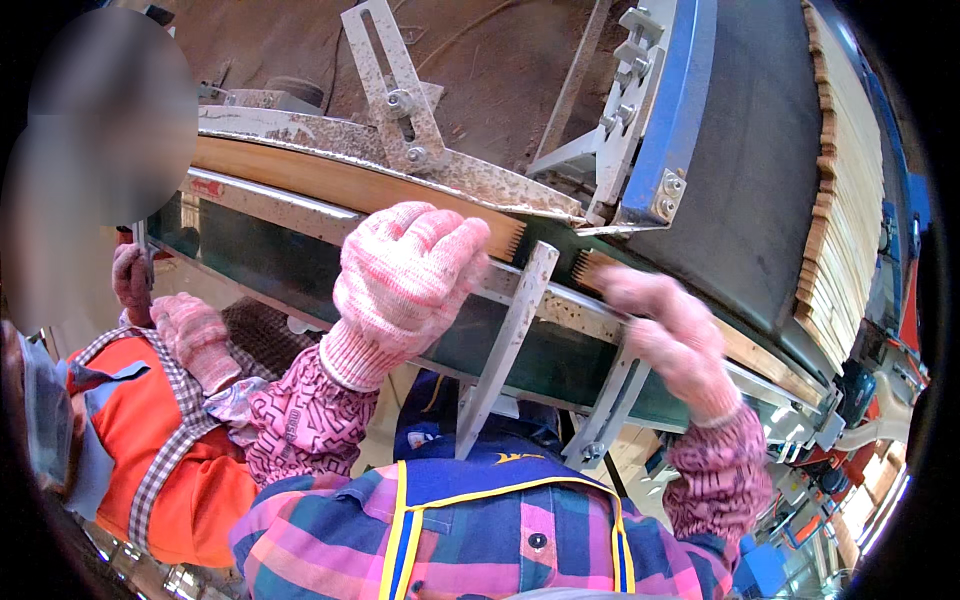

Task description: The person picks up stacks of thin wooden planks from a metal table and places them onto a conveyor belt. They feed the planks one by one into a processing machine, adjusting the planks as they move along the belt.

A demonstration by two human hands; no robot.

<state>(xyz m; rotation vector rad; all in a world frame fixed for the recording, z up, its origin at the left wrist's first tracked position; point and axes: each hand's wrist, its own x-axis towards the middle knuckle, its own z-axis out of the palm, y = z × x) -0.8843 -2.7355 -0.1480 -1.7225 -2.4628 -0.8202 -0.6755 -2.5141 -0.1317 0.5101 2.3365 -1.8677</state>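
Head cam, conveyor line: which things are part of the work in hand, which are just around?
In hand:
- left hand in pink knit glove on finger-jointed wooden board
- right hand, blurred, at second comb-cut wooden board end
- green conveyor belt

Just around:
- stacked pale wooden strips
- co-worker's gloved hands

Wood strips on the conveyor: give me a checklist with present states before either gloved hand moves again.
1. Left hand on the finger-jointed wood strip: ok, the glove rests at its toothed end.
2. Right hand at the second strip end: cannot tell, the hand is motion-blurred.
3. Gap between the two toothed ends: not ok, they are apart, with a metal bracket across the gap.
4. Co-worker's gloved hands away from the joint: ok, they are far to the left.
5. Stack of strips at the right: ok, stacked neatly beside the belt.
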